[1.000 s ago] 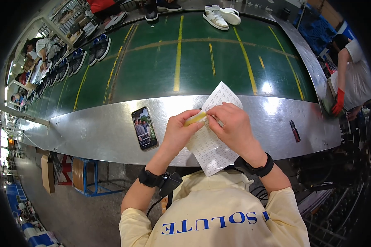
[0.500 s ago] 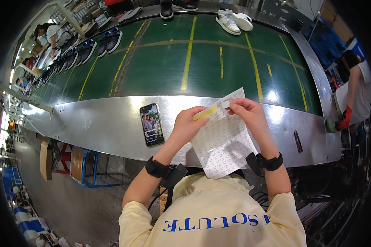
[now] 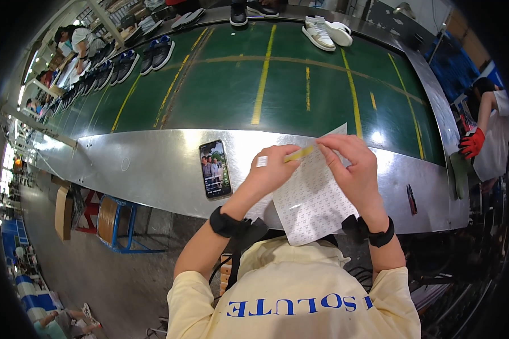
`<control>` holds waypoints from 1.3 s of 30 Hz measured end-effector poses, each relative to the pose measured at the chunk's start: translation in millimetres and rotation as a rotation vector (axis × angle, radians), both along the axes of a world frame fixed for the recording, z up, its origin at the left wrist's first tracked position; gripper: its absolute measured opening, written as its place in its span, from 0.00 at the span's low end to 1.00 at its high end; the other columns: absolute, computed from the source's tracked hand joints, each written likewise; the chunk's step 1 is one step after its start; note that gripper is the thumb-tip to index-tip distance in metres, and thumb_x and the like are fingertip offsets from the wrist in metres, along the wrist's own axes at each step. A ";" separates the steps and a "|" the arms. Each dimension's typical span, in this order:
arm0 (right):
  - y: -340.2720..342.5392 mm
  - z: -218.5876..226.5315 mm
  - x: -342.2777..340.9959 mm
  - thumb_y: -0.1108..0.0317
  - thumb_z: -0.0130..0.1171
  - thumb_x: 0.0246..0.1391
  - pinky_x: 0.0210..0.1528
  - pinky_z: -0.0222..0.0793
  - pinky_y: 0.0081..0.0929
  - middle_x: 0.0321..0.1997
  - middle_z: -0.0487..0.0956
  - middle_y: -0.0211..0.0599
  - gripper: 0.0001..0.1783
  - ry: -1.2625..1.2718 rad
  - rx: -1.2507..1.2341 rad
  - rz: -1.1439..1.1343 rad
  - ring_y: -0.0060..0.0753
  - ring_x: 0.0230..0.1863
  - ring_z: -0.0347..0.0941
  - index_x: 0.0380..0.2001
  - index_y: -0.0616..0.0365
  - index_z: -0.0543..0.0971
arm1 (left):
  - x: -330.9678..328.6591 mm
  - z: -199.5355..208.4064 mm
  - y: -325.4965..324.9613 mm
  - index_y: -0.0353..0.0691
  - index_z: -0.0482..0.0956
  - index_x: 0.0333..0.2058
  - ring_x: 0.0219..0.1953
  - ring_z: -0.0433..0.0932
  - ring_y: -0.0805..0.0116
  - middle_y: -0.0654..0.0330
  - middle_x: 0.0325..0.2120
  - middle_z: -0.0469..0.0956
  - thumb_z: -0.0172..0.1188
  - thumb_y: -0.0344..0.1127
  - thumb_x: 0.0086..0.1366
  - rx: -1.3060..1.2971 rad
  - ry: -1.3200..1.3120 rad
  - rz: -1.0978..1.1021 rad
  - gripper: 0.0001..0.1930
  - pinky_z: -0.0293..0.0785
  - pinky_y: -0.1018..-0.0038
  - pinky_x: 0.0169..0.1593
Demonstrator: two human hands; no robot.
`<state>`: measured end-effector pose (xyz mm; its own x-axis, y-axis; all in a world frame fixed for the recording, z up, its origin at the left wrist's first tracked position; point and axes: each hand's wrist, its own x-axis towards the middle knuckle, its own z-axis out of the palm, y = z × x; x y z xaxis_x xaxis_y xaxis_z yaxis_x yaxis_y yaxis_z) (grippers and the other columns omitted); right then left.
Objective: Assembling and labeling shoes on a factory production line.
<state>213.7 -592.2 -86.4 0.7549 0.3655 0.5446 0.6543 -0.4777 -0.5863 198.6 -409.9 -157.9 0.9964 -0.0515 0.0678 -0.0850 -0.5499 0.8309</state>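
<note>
A white sheet of small printed labels (image 3: 314,206) hangs tilted between my hands above the bench's front edge. My left hand (image 3: 272,168) grips its upper part, thumb and fingers closed beside a yellow strip (image 3: 301,153) that lies across it. One small white label (image 3: 262,161) sticks to the back of that hand. At the strip's other end, the fingertips of my right hand (image 3: 354,168) are pinched together on the sheet. Whether a loose label is between them is hidden.
A phone with a lit screen (image 3: 215,169) lies on the metal bench (image 3: 152,164), left of my hands. Pliers-like red-and-black tool (image 3: 412,199) lies right. Beyond, a green belt (image 3: 220,90) carries white sneakers (image 3: 319,34) and dark shoes (image 3: 157,55). A red-gloved co-worker (image 3: 472,143) stands right.
The small label pinched in my right fingers now appears on the back of my left hand. My right fingertips have come back to the yellow strip. The co-worker's red glove has risen.
</note>
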 end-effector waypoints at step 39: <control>-20.4 -23.6 -2.7 0.74 0.59 0.43 0.29 0.69 0.28 0.25 0.78 0.40 0.05 0.075 -0.190 0.097 0.37 0.26 0.75 0.27 0.61 0.78 | -39.7 4.6 -22.7 0.35 0.67 0.55 0.48 0.71 0.74 0.59 0.47 0.73 0.57 0.20 0.52 -0.591 0.276 -0.165 0.28 0.68 0.78 0.51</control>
<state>211.1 -612.6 -110.0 0.7469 0.5293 0.4025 0.6606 -0.5213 -0.5402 158.9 -432.6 -153.3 0.9634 -0.2375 -0.1243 0.1294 0.0058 0.9916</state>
